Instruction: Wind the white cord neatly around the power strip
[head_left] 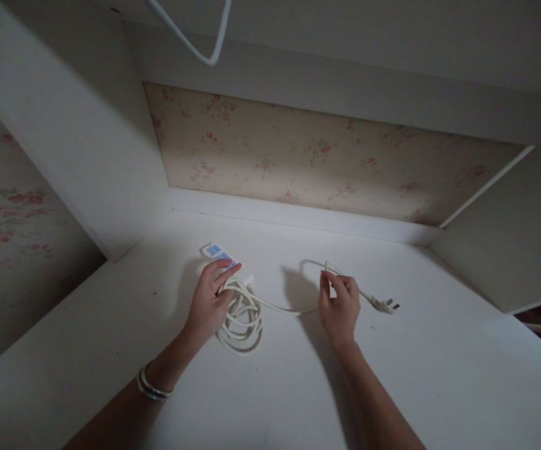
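Note:
A white power strip (218, 253) with a blue label lies on the white desk (298, 387). Its cream cord is partly wound into a coil (242, 319). My left hand (209, 300) rests on the coil's upper edge next to the strip, fingers curled over the loops. From the coil the cord runs right to my right hand (339, 305), which pinches it near the plug end. The plug (385, 305) lies on the desk just right of that hand. Several bangles sit on my left wrist.
The desk sits in an alcove with floral wallpaper (321, 156) at the back and white side panels (87, 137) left and right. Another white cable (199, 44) hangs at the top of the view.

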A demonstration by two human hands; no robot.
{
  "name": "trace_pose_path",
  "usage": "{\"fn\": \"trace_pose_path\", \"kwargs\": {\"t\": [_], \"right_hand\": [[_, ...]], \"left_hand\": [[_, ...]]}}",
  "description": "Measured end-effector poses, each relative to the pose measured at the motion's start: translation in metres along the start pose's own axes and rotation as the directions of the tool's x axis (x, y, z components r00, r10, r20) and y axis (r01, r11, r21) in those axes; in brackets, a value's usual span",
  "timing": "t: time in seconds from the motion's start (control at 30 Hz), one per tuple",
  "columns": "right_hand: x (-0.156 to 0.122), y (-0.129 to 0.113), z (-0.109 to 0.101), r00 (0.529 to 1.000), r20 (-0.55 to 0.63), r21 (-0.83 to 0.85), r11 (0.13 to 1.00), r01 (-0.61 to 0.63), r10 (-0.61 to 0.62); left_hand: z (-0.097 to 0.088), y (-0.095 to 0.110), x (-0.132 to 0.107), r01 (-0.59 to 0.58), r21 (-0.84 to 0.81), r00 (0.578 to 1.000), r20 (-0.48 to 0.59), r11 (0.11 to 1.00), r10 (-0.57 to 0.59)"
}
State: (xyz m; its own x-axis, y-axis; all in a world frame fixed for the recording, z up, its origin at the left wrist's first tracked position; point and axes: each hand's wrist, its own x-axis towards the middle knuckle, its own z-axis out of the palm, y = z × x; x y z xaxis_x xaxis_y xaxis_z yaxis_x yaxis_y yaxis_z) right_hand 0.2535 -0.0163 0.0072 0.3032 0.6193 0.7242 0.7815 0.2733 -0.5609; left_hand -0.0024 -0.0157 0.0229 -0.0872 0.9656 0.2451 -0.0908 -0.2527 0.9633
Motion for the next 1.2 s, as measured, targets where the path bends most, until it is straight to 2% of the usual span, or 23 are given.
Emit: {"fn": "trace_pose_path", "kwargs": {"t": [0.07,0.1,0.13,0.2,0.27,0.3,0.37,0.43,0.5,0.6,0.67,0.77,0.83,0.9,1.1,1.2], "right_hand": [[-0.009,-0.013,-0.001,0.987,0.133,0.106,0.992,0.072,-0.086],[-0.014,-0.02,0.001,0.964,0.233,0.161,0.983,0.089,-0.126],[-0.019,-0.027,0.002,0.925,0.338,0.203,0.973,0.112,-0.177],[-0.027,-0.037,0.008,0.811,0.513,0.227,0.956,0.187,-0.281],[-0.032,-0.041,0.013,0.716,0.61,0.194,0.94,0.281,-0.34],[-0.033,-0.041,0.015,0.687,0.637,0.172,0.933,0.317,-0.351],[-0.033,-0.039,0.017,0.66,0.666,0.137,0.927,0.349,-0.347],[-0.031,-0.034,0.016,0.675,0.661,0.11,0.932,0.345,-0.328],[-0.029,-0.031,0.014,0.738,0.617,0.061,0.951,0.302,-0.274],[-0.027,-0.03,0.012,0.843,0.504,0.013,0.978,0.209,-0.187],[-0.026,-0.03,0.012,0.89,0.428,0.003,0.985,0.175,-0.159],[-0.023,-0.03,0.012,0.931,0.33,-0.012,0.986,0.169,-0.156],[-0.021,-0.028,0.013,0.945,0.284,-0.021,0.984,0.178,-0.165],[-0.019,-0.027,0.013,0.949,0.265,-0.038,0.982,0.185,-0.168],[-0.02,-0.027,0.012,0.937,0.281,-0.025,0.975,0.222,-0.206],[-0.022,-0.028,0.01,0.921,0.302,0.024,0.968,0.252,-0.247]], "left_hand": [[0.001,0.003,-0.001,-0.032,-0.016,0.999,-0.034,0.999,0.031],[0.002,0.004,-0.001,-0.054,-0.03,0.998,-0.04,0.998,0.053],[0.003,0.005,-0.002,-0.078,-0.047,0.996,-0.041,0.996,0.076],[0.004,0.006,-0.003,-0.112,-0.08,0.993,-0.035,0.991,0.109],[0.004,0.007,-0.004,-0.124,-0.106,0.992,-0.028,0.987,0.122],[0.004,0.006,-0.004,-0.127,-0.116,0.992,-0.026,0.985,0.124],[0.003,0.005,-0.005,-0.12,-0.13,0.993,-0.024,0.984,0.118],[0.001,0.003,-0.004,-0.092,-0.143,0.996,-0.023,0.985,0.09],[0.001,0.001,-0.003,-0.024,-0.157,1.0,0.0,0.987,0.024],[0.002,-0.003,-0.002,0.138,-0.136,0.989,0.069,0.981,-0.129],[0.005,-0.004,-0.003,0.242,-0.154,0.964,0.149,0.958,-0.22],[0.009,-0.004,-0.005,0.362,-0.214,0.907,0.306,0.907,-0.289],[0.009,-0.002,-0.006,0.389,-0.216,0.887,0.35,0.896,-0.3],[0.009,-0.001,-0.008,0.383,-0.222,0.892,0.343,0.897,-0.296],[0.006,-0.002,-0.006,0.477,-0.363,0.867,0.343,0.8,-0.362],[0.005,-0.005,-0.003,0.506,-0.368,0.856,0.322,0.78,-0.403]]}}
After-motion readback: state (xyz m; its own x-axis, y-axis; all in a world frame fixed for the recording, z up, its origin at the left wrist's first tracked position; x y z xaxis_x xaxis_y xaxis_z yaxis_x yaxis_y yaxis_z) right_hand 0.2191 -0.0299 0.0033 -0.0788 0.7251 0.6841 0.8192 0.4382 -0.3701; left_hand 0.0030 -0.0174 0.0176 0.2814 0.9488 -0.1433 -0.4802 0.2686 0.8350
